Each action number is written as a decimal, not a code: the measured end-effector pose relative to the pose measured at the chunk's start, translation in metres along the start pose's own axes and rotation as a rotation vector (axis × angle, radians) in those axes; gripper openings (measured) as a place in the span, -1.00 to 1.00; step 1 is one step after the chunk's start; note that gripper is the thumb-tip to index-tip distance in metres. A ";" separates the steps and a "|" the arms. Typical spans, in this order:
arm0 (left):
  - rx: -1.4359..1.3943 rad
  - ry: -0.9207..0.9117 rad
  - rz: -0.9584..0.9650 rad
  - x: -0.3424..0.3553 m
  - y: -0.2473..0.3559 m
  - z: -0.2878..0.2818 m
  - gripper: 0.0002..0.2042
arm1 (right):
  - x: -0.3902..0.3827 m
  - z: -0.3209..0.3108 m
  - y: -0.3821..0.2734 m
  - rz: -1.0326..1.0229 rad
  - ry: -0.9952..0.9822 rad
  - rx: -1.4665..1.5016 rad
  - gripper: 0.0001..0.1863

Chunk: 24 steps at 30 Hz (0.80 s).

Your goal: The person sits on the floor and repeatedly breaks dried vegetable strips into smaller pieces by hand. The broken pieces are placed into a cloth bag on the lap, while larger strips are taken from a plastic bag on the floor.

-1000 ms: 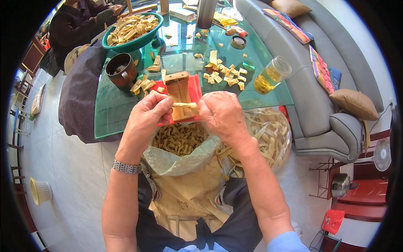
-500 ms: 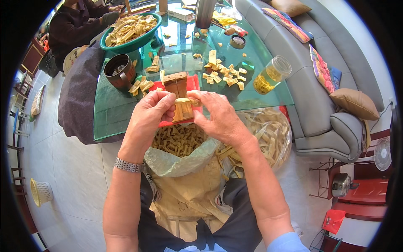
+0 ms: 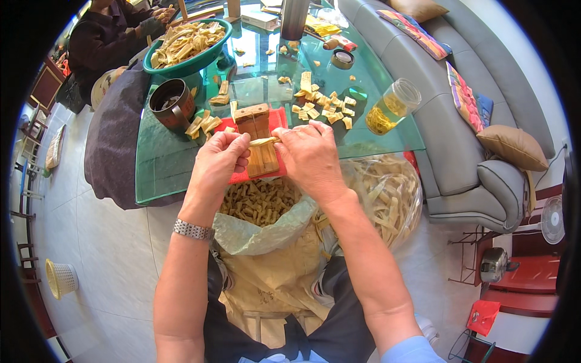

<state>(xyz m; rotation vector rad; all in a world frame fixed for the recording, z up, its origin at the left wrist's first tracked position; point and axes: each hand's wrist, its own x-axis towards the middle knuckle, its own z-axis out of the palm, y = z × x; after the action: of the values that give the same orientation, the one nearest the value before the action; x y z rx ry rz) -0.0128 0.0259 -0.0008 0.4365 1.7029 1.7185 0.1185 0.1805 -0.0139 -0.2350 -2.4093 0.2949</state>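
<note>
My left hand (image 3: 219, 162) and my right hand (image 3: 310, 162) pinch a pale, dried, plant-like strip (image 3: 262, 143) by its two ends. It is stretched level between them. Just beneath is a wooden tool, with an upright block (image 3: 254, 120) at the back and a flat wooden bed (image 3: 264, 162) toward me. The tool rests on a red cloth (image 3: 279, 117) at the glass table's near edge. Below my hands, an open sack (image 3: 266, 237) holds many short dried pieces (image 3: 259, 201). The fingertips partly cover the strip's ends.
Cut pieces (image 3: 327, 107) lie on the glass table (image 3: 254, 66). A dark mug (image 3: 172, 104) and a green basin (image 3: 225, 43) of strips stand left, a jar (image 3: 393, 107) right. A clear bag (image 3: 387, 193) of strips sits below. Another person (image 3: 103, 42) works at far left, near a grey sofa (image 3: 460, 169).
The strip has turned and now looks narrower. My right hand has shifted slightly and closed further over its end. The other person's hands have risen above the basin.
</note>
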 end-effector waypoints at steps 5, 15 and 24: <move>0.518 0.120 0.114 0.003 -0.016 0.000 -0.77 | -0.008 0.002 0.005 0.056 -0.168 -0.087 -0.81; 0.480 0.079 0.168 -0.029 0.001 -0.010 -0.53 | -0.021 -0.036 -0.002 0.266 -0.469 0.285 -0.59; 0.396 -0.095 0.139 -0.054 0.002 -0.013 -0.67 | -0.077 -0.065 0.025 0.342 -0.682 0.235 -0.65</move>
<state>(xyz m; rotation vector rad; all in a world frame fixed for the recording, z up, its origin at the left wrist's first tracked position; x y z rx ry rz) 0.0172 -0.0192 0.0118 0.8185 1.9833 1.4221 0.2215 0.1948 -0.0206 -0.5050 -2.9542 0.9367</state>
